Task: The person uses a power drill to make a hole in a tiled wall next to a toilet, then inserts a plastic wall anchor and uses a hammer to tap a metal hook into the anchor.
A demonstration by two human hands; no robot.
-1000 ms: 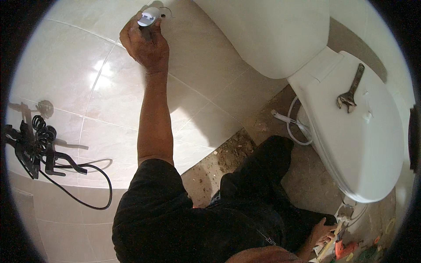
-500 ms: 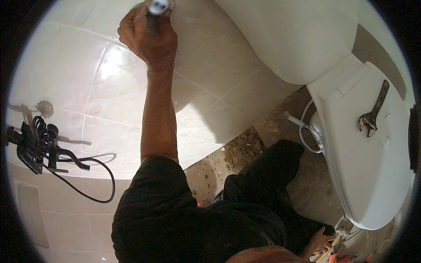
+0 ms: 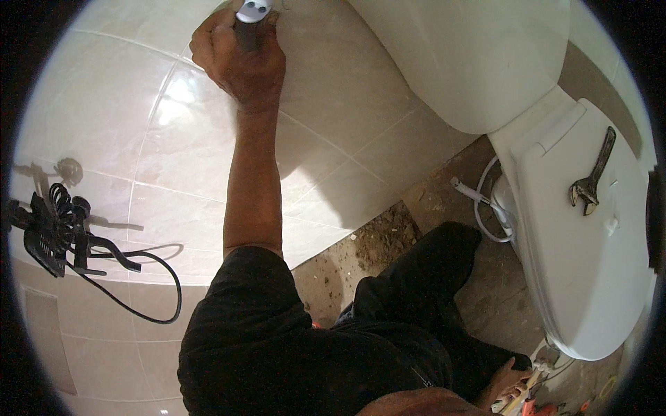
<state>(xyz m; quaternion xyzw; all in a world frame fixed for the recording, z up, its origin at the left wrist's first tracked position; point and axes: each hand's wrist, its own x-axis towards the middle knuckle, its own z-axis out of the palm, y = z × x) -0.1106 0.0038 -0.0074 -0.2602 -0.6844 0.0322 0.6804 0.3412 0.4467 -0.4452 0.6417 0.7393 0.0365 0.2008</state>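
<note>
My left hand (image 3: 239, 62) is raised against the tiled wall at the top of the view, fingers curled closed. Between them sits a small object with a white rounded end (image 3: 254, 10) that has two dark round holes, and a dark grey part below; its upper portion is cut off by the frame. At the lower right, my right hand (image 3: 510, 381) is low beside my leg, fingers bent next to a pale yellowish stick-like piece (image 3: 528, 385). Whether that piece lies in its grasp is hard to make out.
An adjustable wrench (image 3: 593, 177) lies on the white toilet lid (image 3: 590, 277). Beneath the toilet tank (image 3: 479, 62) a white hose (image 3: 480, 201) loops. A black bracket with coiled cable (image 3: 66, 232) is at left. Rubble (image 3: 385, 239) borders the wall; orange-handled tools (image 3: 538, 409) lie bottom right.
My left hand has shifted very slightly to the right in the view, and the white end it holds now shows more sharply. My right hand stays nearly where it was.
</note>
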